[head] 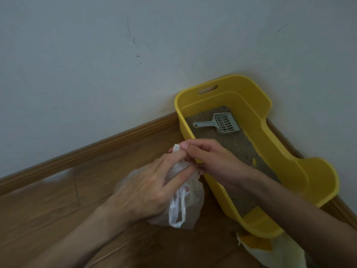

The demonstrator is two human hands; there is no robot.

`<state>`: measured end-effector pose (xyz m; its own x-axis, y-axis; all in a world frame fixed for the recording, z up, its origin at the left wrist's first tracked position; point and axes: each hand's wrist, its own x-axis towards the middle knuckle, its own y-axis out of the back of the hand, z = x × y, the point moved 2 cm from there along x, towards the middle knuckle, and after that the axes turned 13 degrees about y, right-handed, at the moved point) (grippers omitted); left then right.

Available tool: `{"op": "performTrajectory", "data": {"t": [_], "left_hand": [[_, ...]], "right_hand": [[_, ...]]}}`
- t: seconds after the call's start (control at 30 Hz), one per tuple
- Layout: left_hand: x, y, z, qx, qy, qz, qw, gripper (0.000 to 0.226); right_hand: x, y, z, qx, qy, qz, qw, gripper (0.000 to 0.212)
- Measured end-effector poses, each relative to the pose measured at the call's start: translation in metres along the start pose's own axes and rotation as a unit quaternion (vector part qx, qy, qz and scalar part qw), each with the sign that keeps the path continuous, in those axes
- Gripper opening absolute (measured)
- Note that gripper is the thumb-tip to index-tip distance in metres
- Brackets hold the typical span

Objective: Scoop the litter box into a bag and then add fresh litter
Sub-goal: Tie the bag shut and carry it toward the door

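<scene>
My left hand (146, 188) and right hand (210, 157) pinch the white bag (193, 200) by its handles in their fingers, just beside the litter box (286, 151) where the scoop (222, 123) lies, so I judge I'm knotting it, with fresh litter next.

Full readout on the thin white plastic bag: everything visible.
The thin, translucent white plastic bag sits crumpled on the wooden floor, just left of the yellow plastic litter box. Its neck is gathered: the left hand grips it, and the right hand pinches a strip of it at the top. One loop handle hangs down its front. Contents cannot be made out.
</scene>
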<state>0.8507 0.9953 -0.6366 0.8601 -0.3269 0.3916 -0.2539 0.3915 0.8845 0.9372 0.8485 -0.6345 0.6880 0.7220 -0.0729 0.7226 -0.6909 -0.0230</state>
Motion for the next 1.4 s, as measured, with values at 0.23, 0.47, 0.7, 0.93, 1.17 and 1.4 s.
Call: {"op": "performTrajectory", "data": {"t": [0.23, 0.47, 0.7, 0.93, 1.17, 1.4], "left_hand": [[-0.005, -0.007, -0.001, -0.093, 0.073, 0.04, 0.992, 0.038], [-0.02, 0.003, -0.009, -0.333, 0.301, 0.04, 0.893, 0.042], [-0.037, 0.001, -0.015, -0.397, 0.435, 0.171, 0.79, 0.025], [-0.084, -0.012, -0.044, -0.333, 0.553, 0.176, 0.743, 0.023], [-0.101, -0.014, -0.048, -0.412, 0.587, 0.145, 0.682, 0.022], [-0.062, 0.016, -0.039, -0.45, 0.522, 0.18, 0.701, 0.008]], "right_hand": [[0.002, -0.003, 0.003, 0.11, -0.002, 0.057, 0.992, 0.019], [-0.011, 0.001, 0.0, 0.097, -0.005, 0.131, 0.987, 0.016], [-0.022, -0.005, 0.006, 0.079, -0.023, 0.227, 0.97, 0.021], [-0.044, 0.025, 0.017, 0.11, -0.076, 0.371, 0.919, 0.017], [-0.058, 0.033, 0.027, 0.062, -0.049, 0.375, 0.924, 0.016], [-0.051, 0.035, 0.018, 0.146, 0.023, 0.336, 0.93, 0.037]]}}
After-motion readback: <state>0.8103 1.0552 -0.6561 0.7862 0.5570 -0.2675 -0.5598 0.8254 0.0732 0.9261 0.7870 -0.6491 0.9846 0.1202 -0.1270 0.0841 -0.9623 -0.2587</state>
